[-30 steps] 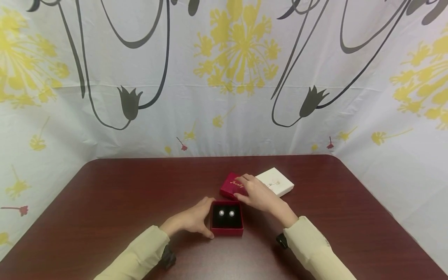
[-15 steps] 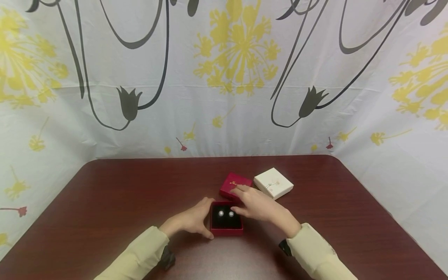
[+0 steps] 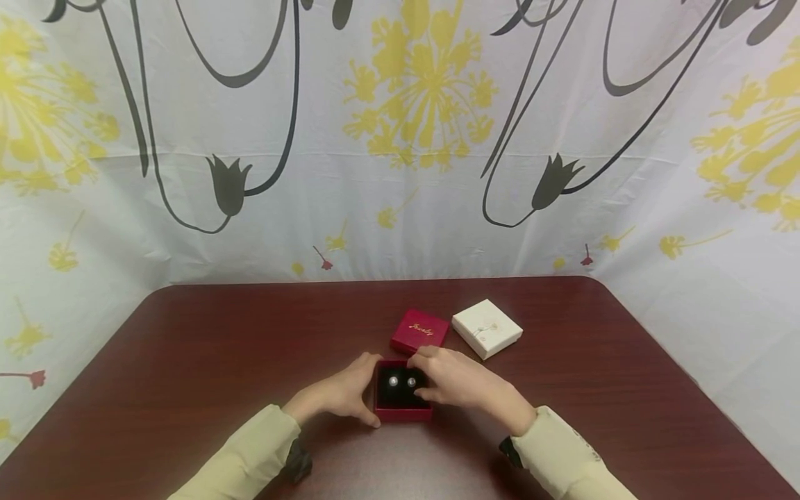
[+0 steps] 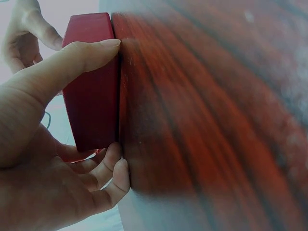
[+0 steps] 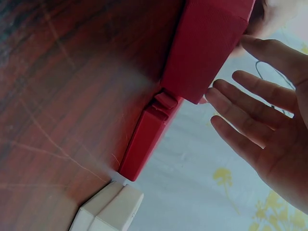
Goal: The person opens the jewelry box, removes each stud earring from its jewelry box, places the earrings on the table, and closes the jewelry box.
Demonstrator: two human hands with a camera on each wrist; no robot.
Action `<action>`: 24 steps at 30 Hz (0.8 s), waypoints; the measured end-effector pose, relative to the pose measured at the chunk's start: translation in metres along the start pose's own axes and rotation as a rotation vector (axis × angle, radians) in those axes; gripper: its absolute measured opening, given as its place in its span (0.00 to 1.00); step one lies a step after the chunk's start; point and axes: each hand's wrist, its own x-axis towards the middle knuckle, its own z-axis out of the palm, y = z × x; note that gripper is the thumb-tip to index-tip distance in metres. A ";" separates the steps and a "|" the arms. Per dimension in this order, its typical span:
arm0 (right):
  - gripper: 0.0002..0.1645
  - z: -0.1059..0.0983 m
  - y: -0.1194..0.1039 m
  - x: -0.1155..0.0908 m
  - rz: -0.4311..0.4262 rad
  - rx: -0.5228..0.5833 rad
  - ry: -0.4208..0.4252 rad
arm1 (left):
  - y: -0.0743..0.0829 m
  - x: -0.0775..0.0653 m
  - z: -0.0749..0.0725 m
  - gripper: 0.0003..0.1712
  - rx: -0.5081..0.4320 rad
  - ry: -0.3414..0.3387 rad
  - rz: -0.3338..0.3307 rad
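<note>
A red jewelry box (image 3: 405, 415) stands uncovered on the table, lined with a black insert (image 3: 396, 400). Two pearl earrings (image 3: 393, 381) sit side by side in that insert. My left hand (image 3: 345, 390) grips the box from its left side; in the left wrist view the thumb lies along the red wall (image 4: 94, 108) and the fingers curl behind it. My right hand (image 3: 464, 382) hovers over the box's right side, thumb tip beside the right earring. In the right wrist view, its fingers (image 5: 250, 106) are spread and fairly straight around the box's upper edge, with nothing between them.
Just behind the box lies its red lid (image 3: 420, 330) with gold lettering. To the lid's right is a closed white box (image 3: 487, 329) with a flower print. Beyond the dark red table (image 3: 250, 333) hangs a patterned curtain (image 3: 350, 208).
My right hand has come from above the red lid toward me, down to the open box's right side, uncovering the lid. The left hand has kept its grip on the box.
</note>
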 end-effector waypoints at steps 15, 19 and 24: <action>0.12 0.009 -0.004 0.002 -0.050 -0.059 -0.038 | -0.001 0.000 -0.001 0.50 -0.006 -0.003 0.002; 0.10 0.010 -0.004 0.002 -0.059 -0.065 -0.030 | 0.000 -0.001 -0.001 0.50 -0.007 0.000 0.006; 0.09 0.012 -0.004 0.003 -0.069 -0.072 -0.019 | 0.000 -0.001 -0.001 0.49 -0.012 0.000 0.010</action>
